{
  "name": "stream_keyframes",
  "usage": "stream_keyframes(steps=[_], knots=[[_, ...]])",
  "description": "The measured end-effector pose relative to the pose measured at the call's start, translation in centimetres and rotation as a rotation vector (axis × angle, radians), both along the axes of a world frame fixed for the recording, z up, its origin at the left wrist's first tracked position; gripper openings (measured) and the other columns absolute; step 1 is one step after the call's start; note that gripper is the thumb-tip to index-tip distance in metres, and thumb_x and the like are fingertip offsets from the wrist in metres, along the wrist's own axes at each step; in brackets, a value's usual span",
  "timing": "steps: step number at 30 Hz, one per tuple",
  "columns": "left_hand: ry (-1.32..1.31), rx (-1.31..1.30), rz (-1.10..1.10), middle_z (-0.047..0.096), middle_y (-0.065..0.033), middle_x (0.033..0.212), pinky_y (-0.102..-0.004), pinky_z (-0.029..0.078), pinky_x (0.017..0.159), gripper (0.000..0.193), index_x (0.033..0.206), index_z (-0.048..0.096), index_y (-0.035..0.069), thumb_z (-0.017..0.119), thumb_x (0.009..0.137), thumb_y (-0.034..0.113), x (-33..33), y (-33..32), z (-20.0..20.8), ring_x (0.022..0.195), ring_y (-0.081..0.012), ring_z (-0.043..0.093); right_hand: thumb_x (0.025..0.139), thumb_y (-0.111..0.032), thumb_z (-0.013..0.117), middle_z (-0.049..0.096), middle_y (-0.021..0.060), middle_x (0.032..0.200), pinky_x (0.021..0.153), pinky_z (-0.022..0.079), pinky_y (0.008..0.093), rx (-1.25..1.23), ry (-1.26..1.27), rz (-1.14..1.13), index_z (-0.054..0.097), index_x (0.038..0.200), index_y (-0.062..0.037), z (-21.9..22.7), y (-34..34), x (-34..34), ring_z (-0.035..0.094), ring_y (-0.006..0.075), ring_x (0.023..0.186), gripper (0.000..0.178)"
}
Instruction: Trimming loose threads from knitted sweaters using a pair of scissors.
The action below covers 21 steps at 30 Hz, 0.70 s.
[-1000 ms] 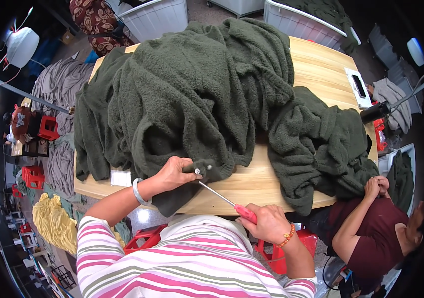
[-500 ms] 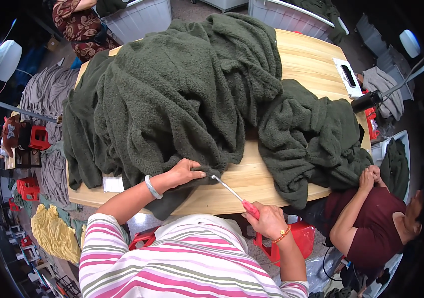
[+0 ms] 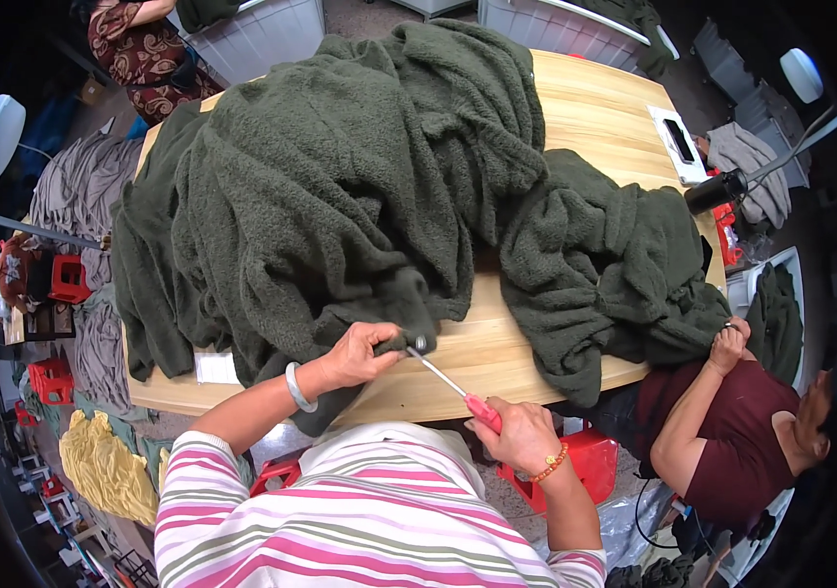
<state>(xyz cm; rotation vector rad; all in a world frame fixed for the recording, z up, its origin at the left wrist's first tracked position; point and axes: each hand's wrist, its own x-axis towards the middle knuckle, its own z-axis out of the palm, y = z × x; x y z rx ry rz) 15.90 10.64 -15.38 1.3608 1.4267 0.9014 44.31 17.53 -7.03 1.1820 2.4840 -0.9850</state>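
green fleece heap [image 3: 340, 186] blocks tabletop; bare wood strip [image 3: 497, 353] passable

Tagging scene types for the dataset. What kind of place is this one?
Most likely a garment workshop. Heaps of dark green fleece garments cover a wooden worktable, more fabric piles lie on the floor, and the right hand holds a red-handled tool at a fleece edge pinched by the left hand.

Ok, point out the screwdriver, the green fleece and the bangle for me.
screwdriver [image 3: 482, 412]: head view, on its red handle above the right fist.
green fleece [image 3: 340, 186]: head view, middle of the big heap on the table.
bangle [image 3: 297, 387]: head view, pale band on the left wrist.
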Motion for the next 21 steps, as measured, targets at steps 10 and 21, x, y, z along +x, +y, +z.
stream_keyframes(steps=[10, 21], knots=[[-0.97, -0.348, 0.43, 0.068, -0.0053, 0.111, -0.0275, 0.047, 0.093, 0.022, 0.113, 0.064, -0.001, 0.062, 0.094, 0.01, 0.6, 0.2, -1.1, 0.102, -0.0112, 0.062, 0.083, -0.037, 0.067, 0.065, 0.0205, 0.069, 0.066, 0.052, 0.0487, -0.116, 0.03, 0.09, 0.068, 0.093, -0.0084, 0.6, 0.0, -1.4, 0.065, 0.0408, 0.068, 0.03], [-1.038, -0.37, 0.531, 0.067, -0.0048, 0.107, -0.0269, 0.048, 0.089, 0.022, 0.111, 0.064, 0.001, 0.06, 0.097, 0.018, -0.3, 0.2, -0.2, 0.096, -0.0128, 0.062, 0.085, -0.038, 0.066, 0.065, 0.019, 0.067, 0.064, 0.052, 0.0491, -0.071, 0.08, 0.127, 0.066, 0.089, -0.0092, 0.9, 0.2, -1.4, 0.065, 0.0391, 0.066, 0.029]])
